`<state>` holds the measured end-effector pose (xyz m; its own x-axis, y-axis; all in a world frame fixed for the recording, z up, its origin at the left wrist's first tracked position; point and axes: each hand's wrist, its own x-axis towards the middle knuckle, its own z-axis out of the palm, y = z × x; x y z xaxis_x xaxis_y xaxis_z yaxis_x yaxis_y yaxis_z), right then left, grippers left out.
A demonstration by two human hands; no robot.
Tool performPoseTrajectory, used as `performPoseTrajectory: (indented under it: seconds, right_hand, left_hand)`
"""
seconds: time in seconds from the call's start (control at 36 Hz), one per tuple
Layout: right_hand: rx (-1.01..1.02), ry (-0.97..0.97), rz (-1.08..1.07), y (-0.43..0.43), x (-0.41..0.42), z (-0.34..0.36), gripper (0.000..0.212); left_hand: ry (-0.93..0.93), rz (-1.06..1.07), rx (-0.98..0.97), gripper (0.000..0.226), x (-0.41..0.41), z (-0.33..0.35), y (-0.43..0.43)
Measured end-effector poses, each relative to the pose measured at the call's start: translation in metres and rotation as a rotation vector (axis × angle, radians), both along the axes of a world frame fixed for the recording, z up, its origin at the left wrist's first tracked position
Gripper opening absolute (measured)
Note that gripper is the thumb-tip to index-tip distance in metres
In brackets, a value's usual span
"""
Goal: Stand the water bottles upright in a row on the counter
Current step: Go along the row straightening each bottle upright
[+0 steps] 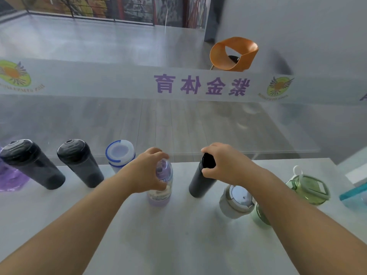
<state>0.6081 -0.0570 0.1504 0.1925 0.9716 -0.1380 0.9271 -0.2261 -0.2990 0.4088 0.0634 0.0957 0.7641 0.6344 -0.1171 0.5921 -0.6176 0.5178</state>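
Several bottles stand upright on the pale counter (178,235). My left hand (147,171) wraps the top of a clear purple bottle (161,187) at the centre. My right hand (224,165) grips the cap end of a slim dark grey bottle (200,179) just to its right. To the left stand two dark smoky shaker bottles (33,163) (81,161) and a clear bottle with a blue-rimmed lid (120,153). Near my right forearm sit a grey-white cup with a lid (234,201), a pale green bottle (260,215) partly hidden, and a green bottle with a loop handle (307,187).
A glass partition (178,124) with purple lettering rises right behind the bottle row. A purple plastic bag (10,179) lies at the far left and a teal container (353,193) at the far right edge. An orange chair (234,54) stands beyond the glass.
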Motion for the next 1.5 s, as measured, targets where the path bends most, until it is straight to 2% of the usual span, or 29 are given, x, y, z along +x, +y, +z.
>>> performPoseTrajectory:
  seconds: [0.44, 1.33, 1.5]
  right_hand:
    - [-0.013, 0.035, -0.013, 0.039, 0.031, -0.008, 0.044]
    - [0.012, 0.078, 0.052, 0.06, 0.028, -0.013, 0.04]
    - [-0.006, 0.105, 0.066, 0.058, 0.031, -0.014, 0.059]
  left_hand:
    - [-0.076, 0.01, -0.033, 0.077, 0.038, -0.012, 0.045]
    - [0.016, -0.019, -0.025, 0.083, 0.027, -0.003, 0.046]
    - [0.0, -0.008, 0.003, 0.083, 0.026, -0.005, 0.042]
